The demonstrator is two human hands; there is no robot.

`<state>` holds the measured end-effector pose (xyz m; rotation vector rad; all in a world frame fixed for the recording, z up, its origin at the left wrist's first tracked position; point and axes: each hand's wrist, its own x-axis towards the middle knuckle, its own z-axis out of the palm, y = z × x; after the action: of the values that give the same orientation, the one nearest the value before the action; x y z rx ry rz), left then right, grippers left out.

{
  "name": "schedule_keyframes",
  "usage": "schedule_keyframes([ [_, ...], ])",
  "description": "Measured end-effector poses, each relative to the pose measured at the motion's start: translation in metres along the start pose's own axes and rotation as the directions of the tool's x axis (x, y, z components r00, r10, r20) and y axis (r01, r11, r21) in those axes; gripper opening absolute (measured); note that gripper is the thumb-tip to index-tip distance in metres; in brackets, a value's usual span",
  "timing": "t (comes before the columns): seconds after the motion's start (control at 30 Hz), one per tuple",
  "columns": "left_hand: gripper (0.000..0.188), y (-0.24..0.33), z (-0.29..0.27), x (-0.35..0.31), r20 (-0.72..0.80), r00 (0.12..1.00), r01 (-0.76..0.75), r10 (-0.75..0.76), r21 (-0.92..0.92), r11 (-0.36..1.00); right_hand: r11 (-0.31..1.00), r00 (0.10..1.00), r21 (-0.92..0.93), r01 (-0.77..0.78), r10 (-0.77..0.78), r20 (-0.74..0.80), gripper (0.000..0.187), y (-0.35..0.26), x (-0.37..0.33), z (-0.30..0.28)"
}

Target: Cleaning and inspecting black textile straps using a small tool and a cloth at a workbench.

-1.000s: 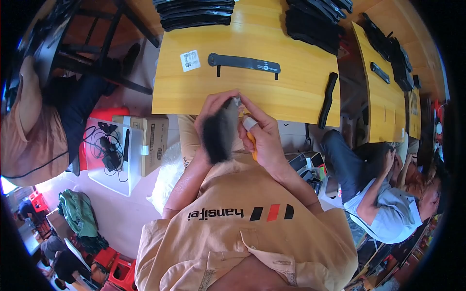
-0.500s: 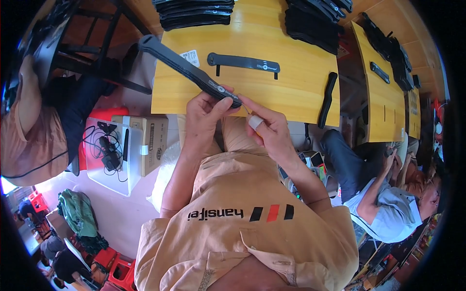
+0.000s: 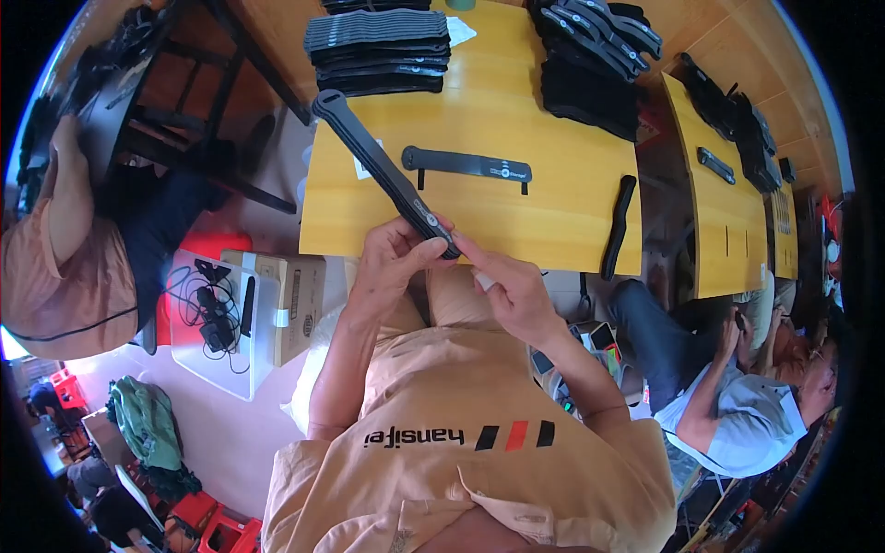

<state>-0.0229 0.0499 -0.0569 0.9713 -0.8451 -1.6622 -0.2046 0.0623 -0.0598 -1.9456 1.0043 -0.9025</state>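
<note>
Between pinched left fingers (image 3: 427,251), black straps (image 3: 383,170)

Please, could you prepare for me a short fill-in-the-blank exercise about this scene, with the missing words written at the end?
1. The left hand has its ____ on top of the dark strap bundle.
2. A plain black strap lies on the yellow tabletop, closer to its ____ edge than to its left one.
3. On the tan shirt, the middle one of three slanted stripes is ____ in colour.

Missing words: thumb; right; red.
</note>
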Motion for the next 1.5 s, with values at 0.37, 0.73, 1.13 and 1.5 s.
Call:
schedule_keyframes([
  [0.37, 0.023, -0.001, 0.006, 0.002, -0.096, 0.993, -0.072, 0.076, 0.038, 0.997, 0.968, 0.979, 0.193, -0.157, 0.179, -0.1, 0.058, -0.004, 0.001, 0.023],
  [0.73, 0.023, 0.002, -0.007, 0.0, -0.024, 0.992, 0.122, -0.121, 0.061, 0.991, 0.858, 0.948, 0.403, -0.318, 0.28, 0.151, 0.048, 0.0, 0.0, 0.011],
  [1.13, 0.032, 0.001, -0.002, -0.001, 0.222, 0.963, 0.156, -0.154, 0.012, 0.988, 0.128, 0.709, 0.728, -0.674, 0.389, 0.588, 0.027, 0.015, 0.019, -0.035],
  [1.5, 0.027, -0.005, 0.001, -0.001, 0.064, 0.984, 0.169, -0.166, -0.045, 0.985, 0.922, 0.955, 0.253, -0.295, 0.274, 0.116, 0.02, -0.003, 0.01, -0.012],
])
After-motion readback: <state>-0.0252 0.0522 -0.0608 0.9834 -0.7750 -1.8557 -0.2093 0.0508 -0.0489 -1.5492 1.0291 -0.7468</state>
